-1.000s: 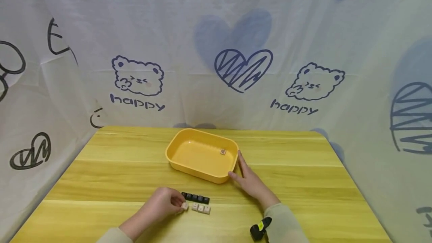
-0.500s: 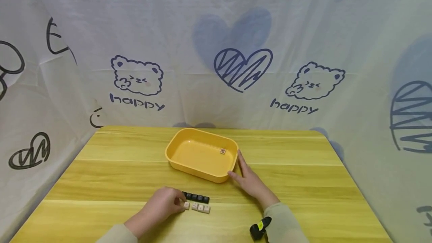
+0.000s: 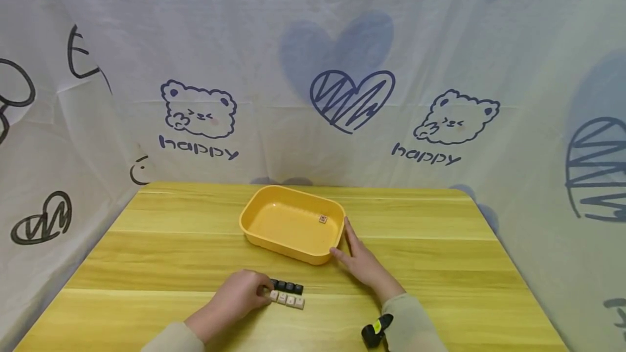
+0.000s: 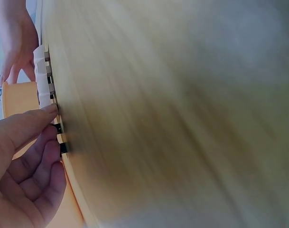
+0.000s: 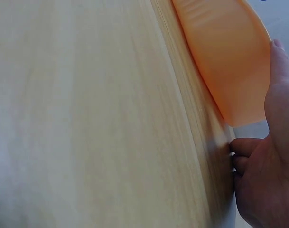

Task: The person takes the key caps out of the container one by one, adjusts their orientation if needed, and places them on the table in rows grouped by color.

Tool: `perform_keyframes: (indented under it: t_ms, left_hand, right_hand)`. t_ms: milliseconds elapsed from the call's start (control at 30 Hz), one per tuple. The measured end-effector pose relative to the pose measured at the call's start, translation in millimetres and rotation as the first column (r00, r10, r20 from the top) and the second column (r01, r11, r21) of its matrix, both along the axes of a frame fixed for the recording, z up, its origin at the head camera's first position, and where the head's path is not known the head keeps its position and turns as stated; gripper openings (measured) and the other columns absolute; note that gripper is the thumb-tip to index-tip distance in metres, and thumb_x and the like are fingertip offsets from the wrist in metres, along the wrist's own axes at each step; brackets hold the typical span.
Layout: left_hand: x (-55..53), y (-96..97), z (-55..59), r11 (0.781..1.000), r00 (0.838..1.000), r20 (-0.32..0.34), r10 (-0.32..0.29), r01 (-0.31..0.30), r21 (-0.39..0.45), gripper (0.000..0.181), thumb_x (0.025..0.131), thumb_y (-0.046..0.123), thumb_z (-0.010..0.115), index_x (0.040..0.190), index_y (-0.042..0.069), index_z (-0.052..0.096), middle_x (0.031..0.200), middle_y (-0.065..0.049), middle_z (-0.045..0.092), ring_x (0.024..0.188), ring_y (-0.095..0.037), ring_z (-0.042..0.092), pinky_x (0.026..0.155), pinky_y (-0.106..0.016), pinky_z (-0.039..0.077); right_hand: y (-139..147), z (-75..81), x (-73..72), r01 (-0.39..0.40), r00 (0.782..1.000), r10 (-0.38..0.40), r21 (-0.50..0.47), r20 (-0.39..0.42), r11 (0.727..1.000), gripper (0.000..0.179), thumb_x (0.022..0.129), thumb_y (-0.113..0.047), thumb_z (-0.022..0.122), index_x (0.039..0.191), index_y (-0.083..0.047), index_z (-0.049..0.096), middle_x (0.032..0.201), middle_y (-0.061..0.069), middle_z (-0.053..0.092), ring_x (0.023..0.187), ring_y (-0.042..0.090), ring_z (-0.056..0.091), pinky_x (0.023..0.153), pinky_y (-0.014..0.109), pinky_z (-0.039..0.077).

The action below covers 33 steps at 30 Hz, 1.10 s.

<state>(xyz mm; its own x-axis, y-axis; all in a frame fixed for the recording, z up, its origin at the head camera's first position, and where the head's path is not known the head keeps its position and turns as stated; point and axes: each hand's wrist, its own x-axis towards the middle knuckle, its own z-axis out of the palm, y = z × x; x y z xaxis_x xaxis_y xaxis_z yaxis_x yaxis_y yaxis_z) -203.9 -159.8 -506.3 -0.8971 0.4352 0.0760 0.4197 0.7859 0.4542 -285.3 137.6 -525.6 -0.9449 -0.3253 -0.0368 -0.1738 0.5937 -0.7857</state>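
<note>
Near the front of the table, my left hand [image 3: 240, 295] pinches the leftmost white keycap [image 3: 274, 295], which sits at the end of a row of white keycaps [image 3: 290, 301]. In the left wrist view, the thumb of the left hand [image 4: 28, 156] partly covers that keycap. Behind the white row runs a row of black keycaps [image 3: 290, 287], its left end hidden by the fingers. My right hand [image 3: 364, 264] rests against the right end of a yellow plastic tray [image 3: 283, 254], thumb at the rim. One small keycap [image 3: 323, 219] lies inside the tray.
The wood-grain table [image 3: 171, 243] carries all of this. A printed cloth [image 3: 274, 58] hangs behind and at both sides. A black strap device [image 3: 375, 331] with a yellow mark sits at the right sleeve [image 3: 415, 322].
My left hand has moved slightly right, bringing the leftmost white keycap up against the other white ones and covering more of the black row's left end. The right hand and tray stay put.
</note>
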Motion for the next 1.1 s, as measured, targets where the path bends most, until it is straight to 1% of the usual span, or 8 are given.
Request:
perform_keyframes:
  t_ms: [167, 333, 500, 667, 800, 900, 1000, 1100]
  left_hand:
    - [-1.8, 1.6, 1.5, 1.0, 1.0, -0.017, -0.019, 0.019, -0.014, 0.014, 0.074, 0.014, 0.083, 0.086, 0.013, 0.076, 0.072, 0.011, 0.063, 0.06, -0.001, 0.046, 0.056, -0.024, 0.043]
    - [-2.8, 2.5, 2.6, 0.999, 0.999, -0.014, -0.029, 0.029, -0.018, 0.016, 0.074, 0.016, 0.084, 0.087, 0.012, 0.076, 0.07, 0.013, 0.06, 0.059, -0.001, 0.044, 0.055, -0.024, 0.041]
    - [-5.0, 3.4, 9.4, 0.999, 0.999, -0.013, -0.04, 0.04, -0.002, 0.019, 0.074, 0.016, 0.083, 0.09, 0.009, 0.075, 0.067, 0.014, 0.057, 0.057, -0.001, 0.044, 0.054, -0.023, 0.041]
    - [-14.7, 9.1, 27.6, 0.996, 0.996, -0.017, -0.084, 0.084, 0.013, 0.02, 0.075, 0.012, 0.082, 0.093, 0.007, 0.074, 0.064, 0.014, 0.056, 0.057, -0.001, 0.047, 0.054, -0.023, 0.043]
    - [-24.7, 18.1, 45.1, 0.992, 0.992, -0.017, -0.124, 0.124, 0.004, 0.023, 0.077, 0.014, 0.082, 0.097, 0.006, 0.074, 0.065, 0.013, 0.057, 0.059, -0.001, 0.05, 0.056, -0.025, 0.046]
    - [-32.0, 25.2, 55.3, 0.99, 0.989, -0.038, -0.142, 0.141, -0.016, 0.024, 0.078, 0.016, 0.082, 0.099, 0.006, 0.074, 0.065, 0.013, 0.057, 0.058, -0.001, 0.05, 0.057, -0.025, 0.047]
    - [-40.1, 32.3, 62.7, 0.987, 0.983, -0.087, -0.16, 0.156, -0.046, 0.024, 0.078, 0.017, 0.083, 0.098, 0.006, 0.075, 0.063, 0.014, 0.056, 0.057, -0.001, 0.049, 0.058, -0.025, 0.047]
    - [-48.8, 40.2, 69.5, 0.983, 0.974, -0.14, -0.176, 0.167, -0.075, 0.022, 0.077, 0.017, 0.084, 0.096, 0.008, 0.075, 0.066, 0.011, 0.06, 0.059, -0.002, 0.051, 0.059, -0.025, 0.048]
  right_hand:
    - [0, -0.4, -1.1, 0.003, 1.0, -0.003, -0.003, 0.0, 1.0, 0.091, 0.094, -0.054, 0.055, 0.157, -0.025, -0.005, 0.16, 0.012, 0.012, 0.144, 0.036, 0.015, 0.114, 0.055, 0.017]
    - [-1, -0.4, -1.9, 0.004, 1.0, -0.004, -0.005, -0.004, 1.0, 0.091, 0.095, -0.053, 0.055, 0.157, -0.025, -0.004, 0.16, 0.01, 0.011, 0.145, 0.036, 0.015, 0.113, 0.055, 0.017]
    - [-1, -0.1, -2.5, 0.004, 1.0, -0.004, -0.007, -0.004, 1.0, 0.09, 0.095, -0.052, 0.055, 0.157, -0.025, -0.004, 0.16, 0.011, 0.012, 0.144, 0.036, 0.015, 0.113, 0.055, 0.017]
    - [0, 0.7, -3.0, 0.002, 1.0, -0.002, -0.009, -0.005, 1.0, 0.09, 0.095, -0.051, 0.056, 0.157, -0.025, -0.004, 0.16, 0.012, 0.012, 0.144, 0.037, 0.015, 0.113, 0.056, 0.017]
    - [1, 2.0, -1.8, 0.004, 1.0, -0.004, -0.011, 0.007, 1.0, 0.09, 0.095, -0.05, 0.056, 0.157, -0.025, -0.004, 0.16, 0.013, 0.013, 0.144, 0.037, 0.015, 0.113, 0.056, 0.017]
    - [1, 0.8, -1.2, 0.009, 1.0, -0.009, -0.007, 0.016, 1.0, 0.09, 0.095, -0.049, 0.057, 0.157, -0.026, -0.003, 0.159, 0.013, 0.014, 0.144, 0.037, 0.016, 0.113, 0.055, 0.017]
    - [1, -0.8, -0.9, 0.012, 1.0, -0.012, -0.003, 0.014, 1.0, 0.088, 0.096, -0.046, 0.057, 0.157, -0.025, -0.003, 0.159, 0.013, 0.014, 0.144, 0.037, 0.016, 0.114, 0.055, 0.017]
    - [0, -1.5, -1.0, 0.015, 1.0, -0.015, -0.001, 0.007, 1.0, 0.088, 0.097, -0.045, 0.057, 0.158, -0.025, -0.003, 0.159, 0.013, 0.014, 0.144, 0.037, 0.017, 0.113, 0.055, 0.017]
